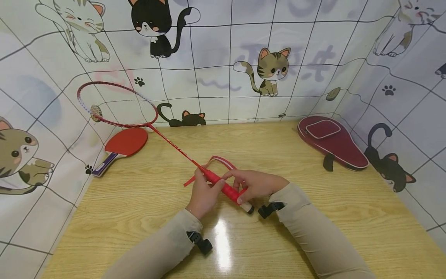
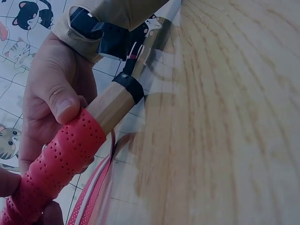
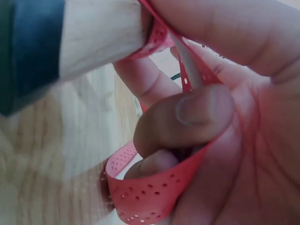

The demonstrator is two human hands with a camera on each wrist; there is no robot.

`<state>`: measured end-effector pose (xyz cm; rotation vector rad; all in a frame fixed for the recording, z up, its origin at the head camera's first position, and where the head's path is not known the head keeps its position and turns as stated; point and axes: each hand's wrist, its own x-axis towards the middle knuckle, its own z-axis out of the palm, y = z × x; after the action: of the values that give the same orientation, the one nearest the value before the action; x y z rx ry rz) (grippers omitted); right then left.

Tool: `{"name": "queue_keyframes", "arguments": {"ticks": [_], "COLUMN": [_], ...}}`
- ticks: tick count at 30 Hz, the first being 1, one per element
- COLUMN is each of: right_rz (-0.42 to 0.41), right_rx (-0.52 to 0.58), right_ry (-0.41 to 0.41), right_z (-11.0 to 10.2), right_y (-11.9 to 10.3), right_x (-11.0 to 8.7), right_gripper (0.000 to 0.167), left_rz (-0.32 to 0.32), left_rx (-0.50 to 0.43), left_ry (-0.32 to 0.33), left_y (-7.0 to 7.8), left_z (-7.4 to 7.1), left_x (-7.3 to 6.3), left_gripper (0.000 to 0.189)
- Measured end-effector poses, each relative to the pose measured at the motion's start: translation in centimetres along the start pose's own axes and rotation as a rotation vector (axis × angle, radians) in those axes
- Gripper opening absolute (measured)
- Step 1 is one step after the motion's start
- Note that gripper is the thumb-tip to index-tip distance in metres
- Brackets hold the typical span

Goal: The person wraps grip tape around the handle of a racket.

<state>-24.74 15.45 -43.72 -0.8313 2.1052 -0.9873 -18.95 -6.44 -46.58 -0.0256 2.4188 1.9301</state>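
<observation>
A red badminton racket (image 1: 174,146) without strings slants over the table, its head at the upper left. My left hand (image 1: 203,195) grips the top of its handle. Red perforated grip tape (image 2: 61,159) winds round most of the handle; bare wood (image 2: 111,104) shows near the butt, ending in a black band (image 2: 129,86). With the thumb at the lower edge of the wrapping, my right hand (image 1: 256,183) holds the tape's free length. In the right wrist view that tape (image 3: 145,194) loops under curled fingers, and its loose tail (image 1: 223,159) arches behind the handle.
At the left lies a red table tennis paddle (image 1: 127,142) with a blue and white handle. A dark red paddle case (image 1: 327,137) rests at the back right of the wooden table (image 1: 146,217). Cat-printed walls (image 1: 216,77) stand close behind and on both sides.
</observation>
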Motion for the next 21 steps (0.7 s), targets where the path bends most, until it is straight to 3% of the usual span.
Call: {"name": "queue_keyframes", "arguments": {"ticks": [11, 21], "right_rz": [-0.053, -0.037], "right_rx": [0.103, 0.054], "right_ry": [-0.093, -0.059], "right_z": [-0.43, -0.06], "right_y": [0.69, 0.37], "right_x": [-0.09, 0.19], "right_gripper": [0.079, 0.075], "left_rz": [-0.009, -0.051], "left_rx": [-0.085, -0.107], "left_ry": [0.011, 0.024], "left_y": [0.15, -0.02], "left_z": [0.18, 0.16], "left_x": [-0.03, 0.31], "left_gripper": [0.075, 0.076]}}
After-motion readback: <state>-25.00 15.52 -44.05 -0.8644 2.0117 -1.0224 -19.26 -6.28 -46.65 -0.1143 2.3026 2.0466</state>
